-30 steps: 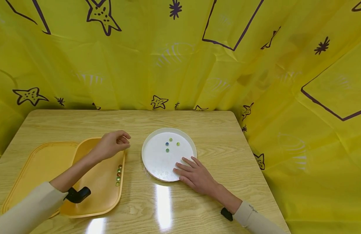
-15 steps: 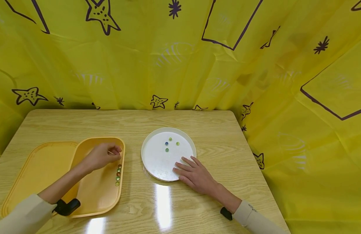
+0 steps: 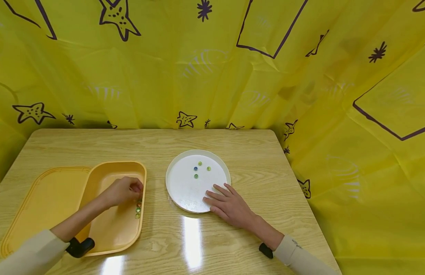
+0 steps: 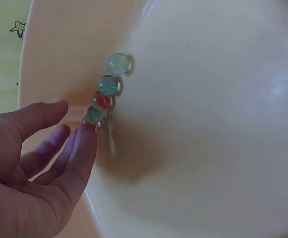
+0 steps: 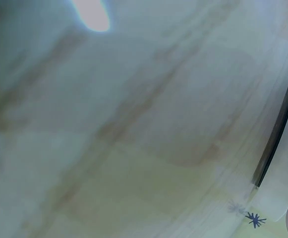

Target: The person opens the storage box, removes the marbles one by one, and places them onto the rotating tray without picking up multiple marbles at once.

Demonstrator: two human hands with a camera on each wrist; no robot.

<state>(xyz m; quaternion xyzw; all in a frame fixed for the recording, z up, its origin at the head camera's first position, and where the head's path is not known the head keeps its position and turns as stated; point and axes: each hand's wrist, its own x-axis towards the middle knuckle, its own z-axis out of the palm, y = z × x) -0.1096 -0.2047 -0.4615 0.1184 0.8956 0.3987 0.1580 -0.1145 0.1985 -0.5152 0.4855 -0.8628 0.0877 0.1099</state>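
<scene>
My left hand (image 3: pixel 124 190) reaches into a yellow-orange plastic bin (image 3: pixel 112 235), near its right wall. In the left wrist view its thumb and fingers (image 4: pixel 79 161) stand apart, with a fingertip right at the end of a row of glass marbles. A pale marble (image 4: pixel 118 64), a green marble (image 4: pixel 108 85) and a red-streaked marble (image 4: pixel 102 100) lie in that row along the wall. My right hand (image 3: pixel 231 206) rests with spread fingers over the near right rim of a round white tray (image 3: pixel 181 194). A blue marble (image 3: pixel 195 169) and several green ones lie in the tray.
Left of the bin lies a flat yellow-orange lid or tray (image 3: pixel 44 206), partly overlapped by the bin. Both stand on a wood-grain table (image 3: pixel 157 236). A yellow patterned curtain (image 3: pixel 212 95) hangs behind the table and along its right side.
My left hand has come back from above the bin's far right rim and lowered to the marble row inside. The right hand and the marbles in the tray stay put.
</scene>
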